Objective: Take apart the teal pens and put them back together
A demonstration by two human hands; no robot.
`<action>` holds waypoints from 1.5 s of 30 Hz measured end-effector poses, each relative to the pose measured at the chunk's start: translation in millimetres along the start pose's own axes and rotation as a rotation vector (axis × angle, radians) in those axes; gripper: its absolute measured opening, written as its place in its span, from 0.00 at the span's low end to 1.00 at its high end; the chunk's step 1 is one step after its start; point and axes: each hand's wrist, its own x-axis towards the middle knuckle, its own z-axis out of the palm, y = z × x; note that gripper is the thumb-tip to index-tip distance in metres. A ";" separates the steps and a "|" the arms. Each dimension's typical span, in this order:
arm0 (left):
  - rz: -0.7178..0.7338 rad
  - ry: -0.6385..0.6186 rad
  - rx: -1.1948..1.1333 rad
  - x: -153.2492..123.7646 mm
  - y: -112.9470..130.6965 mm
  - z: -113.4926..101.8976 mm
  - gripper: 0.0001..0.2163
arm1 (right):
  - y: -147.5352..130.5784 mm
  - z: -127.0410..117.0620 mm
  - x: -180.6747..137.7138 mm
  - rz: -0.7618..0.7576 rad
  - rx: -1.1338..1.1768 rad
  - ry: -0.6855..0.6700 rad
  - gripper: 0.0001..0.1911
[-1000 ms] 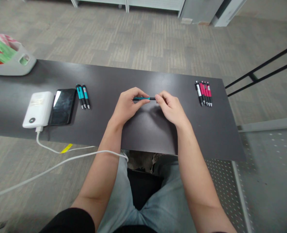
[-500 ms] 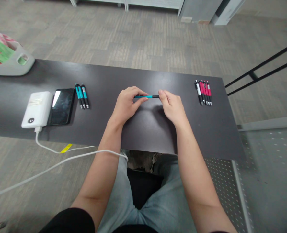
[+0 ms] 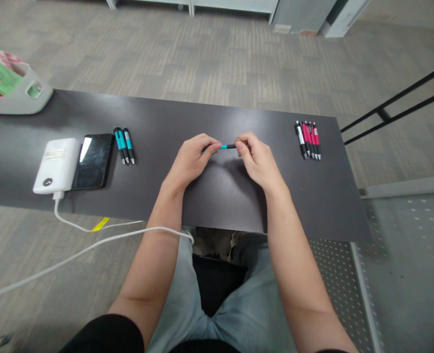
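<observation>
A blue pen (image 3: 224, 146) with a black grip lies level between my two hands, above the middle of the dark table (image 3: 224, 196). My left hand (image 3: 193, 157) is closed on its blue barrel, thumb and fingers pinching it. At the black end, my right hand (image 3: 255, 156) pinches the tip part with thumb and forefinger. Both ends of the pen are hidden by the fingers. To the left lie three blue pens (image 3: 124, 145) with black grips. Over on the right, several pink pens (image 3: 311, 140) lie in a row beside a white pen (image 3: 301, 139).
At the left are a white power bank (image 3: 57, 164) and a black phone (image 3: 93, 162). A white cable (image 3: 92, 249) runs past my left forearm. A white basket (image 3: 36, 95) holding coloured cloth-like items stands at the far left. A black metal frame (image 3: 384, 115) is on the right.
My left thumb and fingers have closed more tightly round the barrel. My right hand has shifted slightly left, its fingers now curled round the black end, so less of the pen shows.
</observation>
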 end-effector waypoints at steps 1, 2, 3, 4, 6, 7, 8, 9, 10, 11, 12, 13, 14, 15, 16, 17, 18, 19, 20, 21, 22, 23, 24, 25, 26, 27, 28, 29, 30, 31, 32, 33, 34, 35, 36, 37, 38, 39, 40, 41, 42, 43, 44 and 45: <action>-0.009 0.010 -0.004 0.1 -0.6 0.0 0.12 | 1.4 0.2 0.1 -0.015 -0.002 -0.006 0.27; -0.015 0.023 -0.010 0.2 -1.1 -0.2 0.13 | 2.6 0.3 0.0 -0.028 -0.006 -0.007 0.27; -0.014 0.035 -0.021 0.2 -1.4 -0.5 0.13 | 3.4 0.4 -0.2 -0.042 -0.012 -0.002 0.27; -0.008 0.043 -0.036 0.3 -1.6 -0.9 0.13 | 3.7 0.4 -0.5 -0.054 -0.019 0.006 0.27; 0.008 0.040 -0.064 0.5 -1.6 -1.7 0.13 | 3.0 0.2 -1.4 -0.073 -0.026 0.027 0.26; 0.012 0.034 -0.072 0.6 -1.6 -2.0 0.13 | 2.3 -0.1 -1.9 -0.079 -0.024 0.034 0.25; 0.013 0.029 -0.074 0.6 -1.5 -2.2 0.13 | 1.5 -0.6 -2.3 -0.083 -0.020 0.038 0.24; 0.014 0.026 -0.071 0.5 -1.5 -2.1 0.13 | 0.8 -1.1 -2.6 -0.083 -0.018 0.036 0.23; 0.019 0.025 -0.068 0.4 -1.5 -1.9 0.13 | 0.3 -1.6 -2.7 -0.082 -0.020 0.031 0.23; 0.029 0.026 -0.065 0.2 -1.6 -1.5 0.13 | 0.2 -2.1 -2.5 -0.083 -0.027 0.025 0.23; 0.044 0.030 -0.061 -0.1 -1.7 -1.0 0.13 | 0.3 -2.6 -2.2 -0.086 -0.039 0.021 0.23; 0.060 0.036 -0.057 -0.5 -1.6 -0.5 0.12 | 0.6 -2.9 -1.8 -0.091 -0.052 0.019 0.24; 0.074 0.044 -0.052 -0.9 -1.4 0.0 0.11 | 0.9 -3.0 -1.3 -0.096 -0.065 0.022 0.25; 0.086 0.052 -0.045 -1.4 -1.0 0.4 0.10 | 1.0 -3.0 -0.8 -0.099 -0.075 0.026 0.26; 0.093 0.059 -0.036 -1.8 -0.3 0.7 0.10 | 0.8 -2.8 -0.3 -0.097 -0.084 0.031 0.27; 0.096 0.066 -0.024 -2.2 0.7 0.8 0.10 | 0.3 -2.5 0.0 -0.090 -0.091 0.035 0.28; 0.095 0.071 -0.010 -2.5 2.0 0.7 0.10 | -0.5 -2.1 0.3 -0.078 -0.098 0.038 0.28; 0.093 0.075 0.005 -2.6 3.4 0.6 0.09 | -1.6 -1.6 0.4 -0.064 -0.103 0.039 0.28; 0.091 0.077 0.019 -2.7 4.8 0.5 0.09 | -2.7 -1.0 0.5 -0.051 -0.105 0.038 0.28; 0.088 0.080 0.033 -2.6 6.0 0.4 0.10 | -3.7 -0.3 0.6 -0.038 -0.104 0.038 0.28; 0.086 0.084 0.042 -2.3 6.9 0.5 0.10 | -4.5 0.5 0.6 -0.024 -0.100 0.039 0.29; 0.085 0.090 0.048 -1.9 7.3 0.6 0.10 | -5.0 1.5 0.6 -0.009 -0.093 0.042 0.29; 0.085 0.101 0.049 -1.5 6.9 0.9 0.10 | -5.3 2.7 0.6 0.008 -0.086 0.045 0.30; 0.082 0.119 0.047 -0.9 5.8 1.1 0.11 | -5.4 4.1 0.5 0.025 -0.079 0.045 0.30; 0.075 0.147 0.043 -0.3 3.9 1.1 0.11 | -5.5 5.6 0.2 0.038 -0.074 0.039 0.30; 0.063 0.184 0.038 0.2 1.3 0.9 0.11 | -5.6 7.4 -0.2 0.038 -0.074 0.023 0.29; 0.045 0.230 0.032 0.7 -1.8 0.3 0.11 | -5.9 9.3 -1.0 0.022 -0.083 -0.006 0.28; 0.023 0.277 0.025 1.1 -5.2 -0.5 0.11 | -6.4 11.4 -2.0 -0.012 -0.103 -0.048 0.27; 0.000 0.320 0.015 1.3 -8.4 -1.7 0.11 | -7.1 13.8 -3.5 -0.057 -0.132 -0.100 0.25; -0.023 0.352 0.003 1.4 -11.3 -3.0 0.12 | -7.9 16.4 -5.2 -0.104 -0.168 -0.154 0.23; -0.045 0.371 -0.008 1.4 -13.4 -4.4 0.12 | -8.8 19.1 -7.0 -0.145 -0.206 -0.202 0.21; -0.065 0.378 -0.016 1.3 -14.7 -5.6 0.13 | -9.5 21.7 -8.8 -0.174 -0.240 -0.241 0.20; -0.083 0.376 -0.018 1.1 -15.2 -6.6 0.14 | -10.1 24.0 -10.2 -0.192 -0.265 -0.270 0.20; -0.096 0.369 -0.013 0.9 -15.0 -7.3 0.14 | -10.3 25.9 -11.2 -0.200 -0.279 -0.286 0.21; -0.105 0.359 -0.003 0.7 -14.2 -7.7 0.15 | -10.2 27.0 -11.6 -0.201 -0.282 -0.295 0.21; -0.108 0.350 0.009 0.5 -13.1 -7.7 0.15 | -9.7 27.2 -11.3 -0.198 -0.275 -0.293 0.21; -0.106 0.342 0.019 0.4 -11.8 -7.5 0.16 | -8.9 26.5 -10.4 -0.187 -0.260 -0.280 0.20; -0.103 0.332 0.025 0.4 -10.6 -7.0 0.16 | -7.6 25.1 -8.9 -0.169 -0.235 -0.248 0.18; -0.100 0.320 0.027 0.3 -9.5 -6.5 0.16 | -5.9 23.0 -7.0 -0.147 -0.201 -0.196 0.16; -0.098 0.307 0.025 0.3 -8.4 -5.9 0.16 | -3.8 20.5 -5.1 -0.121 -0.159 -0.129 0.14; -0.096 0.290 0.022 0.3 -7.4 -5.4 0.15 | -1.4 17.9 -3.1 -0.094 -0.111 -0.052 0.14; -0.093 0.268 0.018 0.3 -6.3 -5.0 0.14 | 1.2 15.4 -1.3 -0.068 -0.058 0.033 0.14; -0.088 0.242 0.013 0.3 -5.0 -4.8 0.13 | 3.9 13.3 0.3 -0.042 -0.003 0.113 0.14; -0.080 0.215 0.009 0.3 -3.7 -4.7 0.12 | 6.6 11.6 1.7 -0.017 0.051 0.185 0.15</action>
